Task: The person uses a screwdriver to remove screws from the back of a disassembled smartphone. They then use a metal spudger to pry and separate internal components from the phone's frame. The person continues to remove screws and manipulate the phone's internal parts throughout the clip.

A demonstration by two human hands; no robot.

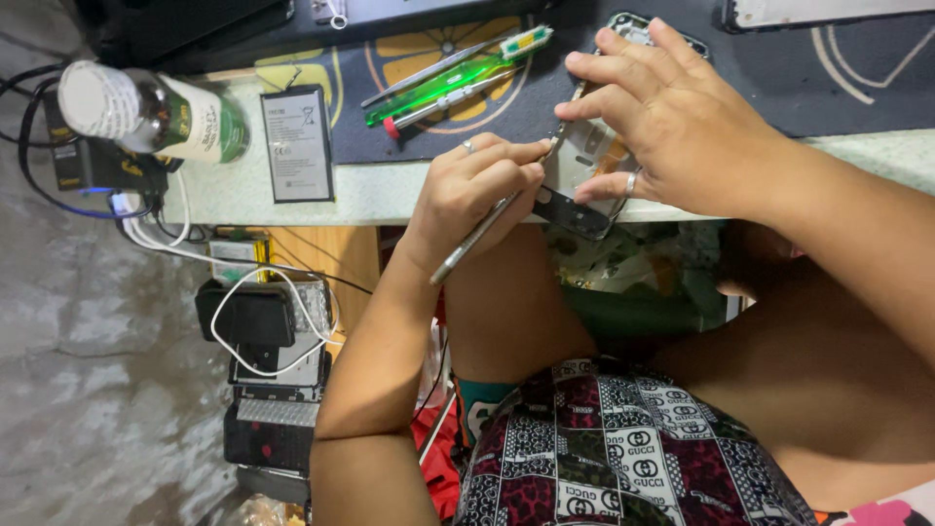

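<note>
**Two hands at an opened phone on the table edge**

The opened smartphone with its back removed (pixel 584 175) lies at the edge of the pale table (pixel 390 195). The right hand (pixel 682 117) rests on top of the phone, fingers spread and pressing it down. The left hand (pixel 477 190), just left of the phone, pinches a slim silver metal tool (pixel 477 239) whose tip touches the phone's left side. Further left of the phone lies a flat grey rectangular battery (pixel 297 143).
</note>
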